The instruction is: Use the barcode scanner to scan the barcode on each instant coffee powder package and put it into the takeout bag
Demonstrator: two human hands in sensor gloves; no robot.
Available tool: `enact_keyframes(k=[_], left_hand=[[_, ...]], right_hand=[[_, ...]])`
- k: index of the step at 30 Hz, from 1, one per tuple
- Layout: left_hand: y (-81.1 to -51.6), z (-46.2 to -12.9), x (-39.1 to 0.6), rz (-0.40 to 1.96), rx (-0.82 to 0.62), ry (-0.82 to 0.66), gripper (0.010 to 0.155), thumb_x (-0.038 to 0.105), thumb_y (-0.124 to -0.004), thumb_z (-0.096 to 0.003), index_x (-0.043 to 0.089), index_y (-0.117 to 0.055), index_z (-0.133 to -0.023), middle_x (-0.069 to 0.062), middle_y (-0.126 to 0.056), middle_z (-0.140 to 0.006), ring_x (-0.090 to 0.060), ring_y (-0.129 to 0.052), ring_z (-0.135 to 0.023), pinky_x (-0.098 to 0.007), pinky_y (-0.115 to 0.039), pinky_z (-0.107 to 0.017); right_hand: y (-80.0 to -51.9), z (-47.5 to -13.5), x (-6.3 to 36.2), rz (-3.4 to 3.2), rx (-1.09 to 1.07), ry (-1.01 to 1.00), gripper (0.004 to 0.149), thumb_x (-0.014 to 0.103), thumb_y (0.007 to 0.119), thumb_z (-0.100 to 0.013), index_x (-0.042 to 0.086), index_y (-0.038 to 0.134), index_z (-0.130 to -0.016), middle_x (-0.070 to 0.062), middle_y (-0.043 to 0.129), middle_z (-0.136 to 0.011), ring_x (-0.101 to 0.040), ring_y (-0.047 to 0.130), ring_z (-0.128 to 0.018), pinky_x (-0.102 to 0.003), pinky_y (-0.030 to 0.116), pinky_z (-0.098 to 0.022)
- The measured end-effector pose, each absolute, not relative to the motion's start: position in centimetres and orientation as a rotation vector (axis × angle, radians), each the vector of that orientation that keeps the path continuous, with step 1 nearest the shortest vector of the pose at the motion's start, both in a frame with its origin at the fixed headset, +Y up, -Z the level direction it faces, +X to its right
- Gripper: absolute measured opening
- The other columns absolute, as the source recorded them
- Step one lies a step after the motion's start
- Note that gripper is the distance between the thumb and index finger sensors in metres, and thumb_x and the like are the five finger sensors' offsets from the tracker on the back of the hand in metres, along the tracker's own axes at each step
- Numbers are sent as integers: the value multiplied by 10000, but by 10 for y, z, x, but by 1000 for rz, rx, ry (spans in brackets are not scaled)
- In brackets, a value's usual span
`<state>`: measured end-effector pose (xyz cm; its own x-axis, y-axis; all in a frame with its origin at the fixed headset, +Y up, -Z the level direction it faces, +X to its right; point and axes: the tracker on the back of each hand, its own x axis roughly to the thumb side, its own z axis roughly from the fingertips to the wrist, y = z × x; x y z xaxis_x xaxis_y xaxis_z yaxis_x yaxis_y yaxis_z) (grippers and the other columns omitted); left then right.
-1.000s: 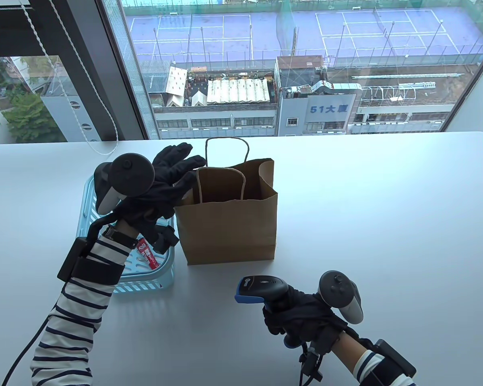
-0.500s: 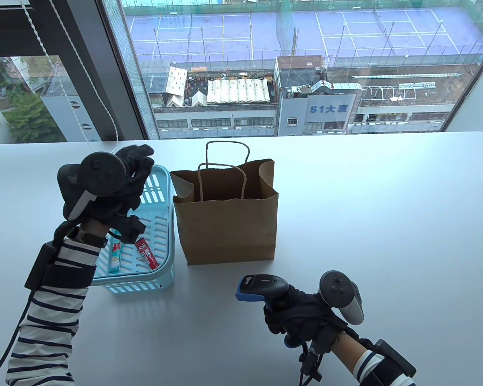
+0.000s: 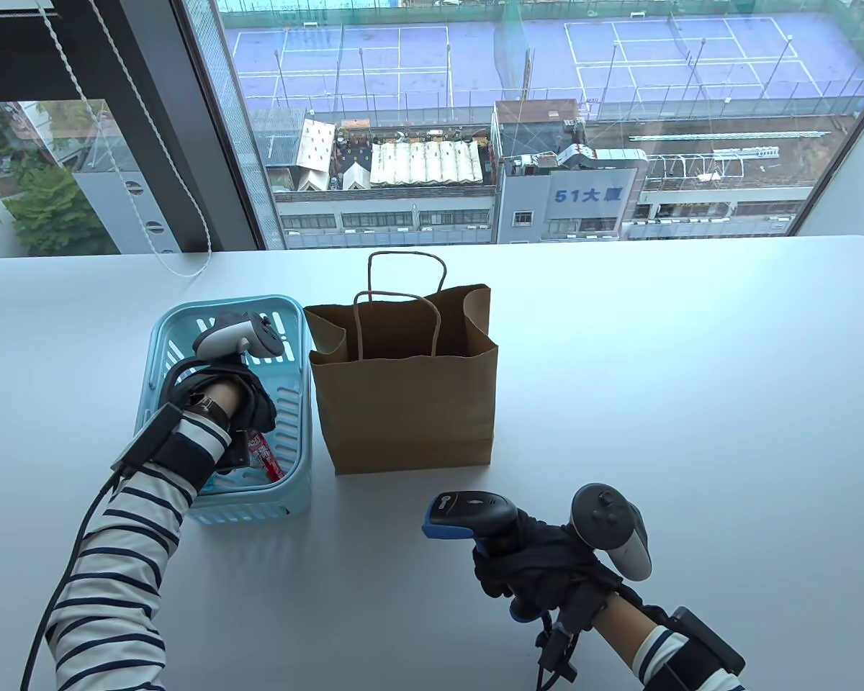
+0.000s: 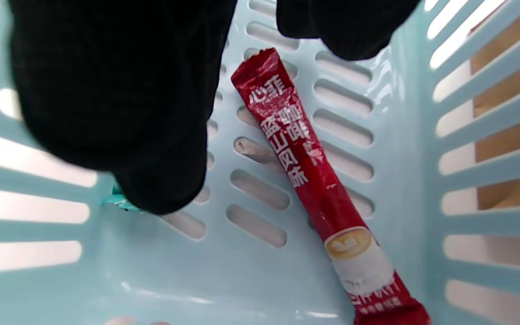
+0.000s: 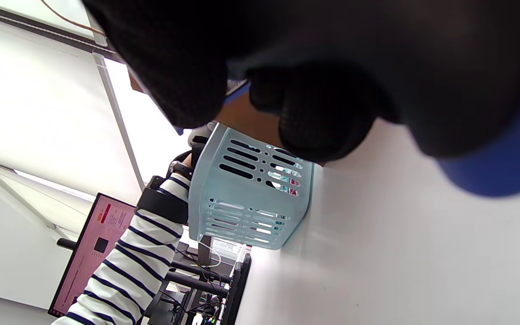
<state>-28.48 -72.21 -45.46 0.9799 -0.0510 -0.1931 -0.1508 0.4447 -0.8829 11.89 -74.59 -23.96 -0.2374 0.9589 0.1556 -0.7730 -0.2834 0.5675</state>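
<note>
A red coffee stick (image 3: 266, 457) (image 4: 305, 171) lies on the floor of the light-blue basket (image 3: 297, 338) (image 5: 242, 203). My left hand (image 3: 250, 412) reaches down into the basket. Its fingers (image 4: 151, 171) touch a teal packet (image 4: 118, 201) that is mostly hidden under them, and the thumb (image 4: 341, 31) stands apart on the other side of the red stick. The brown paper takeout bag (image 3: 410, 410) stands upright and open just right of the basket. My right hand (image 3: 533, 568) grips the black-and-blue barcode scanner (image 3: 468, 512) (image 5: 503, 167) in front of the bag, its head pointing left.
The white table (image 3: 655, 374) runs to a large window at the back, with a blind cord (image 3: 187, 216) hanging at the far left. A monitor (image 5: 93, 248) stands beyond the table's left side in the right wrist view.
My left hand went from spread open at the bag's mouth, back over the basket, then down inside it onto the packets. The right hand and scanner stayed still.
</note>
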Motion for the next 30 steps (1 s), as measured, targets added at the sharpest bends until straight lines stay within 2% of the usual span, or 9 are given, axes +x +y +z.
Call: enact_keyframes(k=[3,7,9,15,20,22,24,26,30], left_hand=[[-739,-456,-285,76,-1156,217,680,451,-723,-457,276,-354,-1000,-384,-874,-837,-350,-1164,-414,-279,-1021,-143],[-753,-457,-285,16,-1136,285,819,550,-709,-437,118,-231,-944,-361,-830,-794,-356,-1130,-468,-285,-1012,-180],[-758,-458,-283,-74,-1080,291,770,501,-741,-435,126,-256,-902,-301,-872,-731,-314,-1143,-437,-262,-1016,-169],[-758,-460,-279,-124,-1032,302,681,278,-800,-449,79,-321,-890,-276,-915,-678,-259,-1168,-384,-216,-1029,-160],[-749,-465,-284,-81,-1004,316,637,207,-820,-423,64,-410,-889,-219,-928,-682,-243,-1173,-373,-211,-1025,-154],[-739,-467,-285,-36,-1000,299,626,207,-819,-417,64,-442,-896,-198,-923,-695,-252,-1169,-381,-222,-1015,-162],[-713,-470,-287,52,-939,271,647,205,-815,-418,86,-450,-938,-182,-918,-710,-269,-1160,-402,-243,-1003,-184],[-683,-470,-291,154,-870,239,695,188,-800,-426,159,-417,-1005,-180,-892,-748,-302,-1136,-456,-276,-989,-230],[-616,-461,-308,345,-671,185,612,150,-761,-436,210,-533,-1001,-191,-832,-802,-327,-1096,-536,-302,-977,-301]], right_hand=[[-746,-240,119,1796,573,448,621,299,874,-481,-9,572,-927,-145,848,-743,-319,977,-459,-472,840,-353],[-746,-240,119,1802,575,449,620,299,872,-483,-10,570,-928,-147,847,-744,-320,977,-460,-474,839,-353],[-746,-240,119,1803,573,449,621,299,872,-483,-11,570,-928,-146,847,-744,-321,976,-460,-474,839,-353],[-747,-240,119,1809,575,452,620,298,872,-483,-11,570,-928,-148,846,-744,-321,976,-461,-474,838,-354],[-747,-240,119,1811,579,449,620,298,873,-483,-11,571,-928,-147,847,-743,-321,976,-461,-474,838,-354],[-747,-240,119,1814,583,448,621,297,874,-482,-12,571,-927,-150,847,-743,-323,976,-459,-476,838,-353],[-747,-240,119,1815,583,449,622,297,874,-481,-13,571,-927,-150,847,-743,-324,976,-459,-476,838,-353],[-748,-240,120,1811,578,450,622,297,874,-482,-13,570,-928,-149,847,-744,-323,976,-460,-476,838,-353],[-748,-240,120,1810,573,452,621,296,873,-482,-13,571,-927,-149,847,-744,-323,976,-460,-475,838,-353]])
